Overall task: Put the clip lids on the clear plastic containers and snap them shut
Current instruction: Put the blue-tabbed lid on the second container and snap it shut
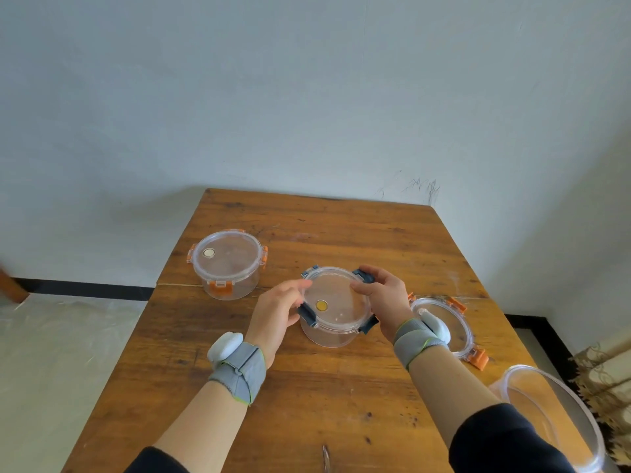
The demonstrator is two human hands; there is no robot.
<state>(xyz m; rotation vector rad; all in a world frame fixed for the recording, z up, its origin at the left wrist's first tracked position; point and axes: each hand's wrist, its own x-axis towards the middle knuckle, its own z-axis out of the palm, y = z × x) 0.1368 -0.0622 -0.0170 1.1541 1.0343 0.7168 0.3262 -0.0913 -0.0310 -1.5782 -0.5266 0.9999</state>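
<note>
A round clear container [329,337] stands mid-table with a clear lid with dark blue clips [336,298] resting on top; the clips stick outward. My left hand [278,314] grips the lid's left rim near a blue clip. My right hand [384,302] holds the right rim, thumb on top. Back left stands a second clear container with an orange-clip lid [227,262], its clips folded down. A loose clear lid with orange clips [456,324] lies flat to the right, partly behind my right wrist. An open clear container [560,414] sits at the near right edge.
The wooden table [324,397] has a seam running across it behind the hands. A wall stands close behind the far edge. The floor drops off to the left, and a frayed woven object [607,380] lies beyond the right edge.
</note>
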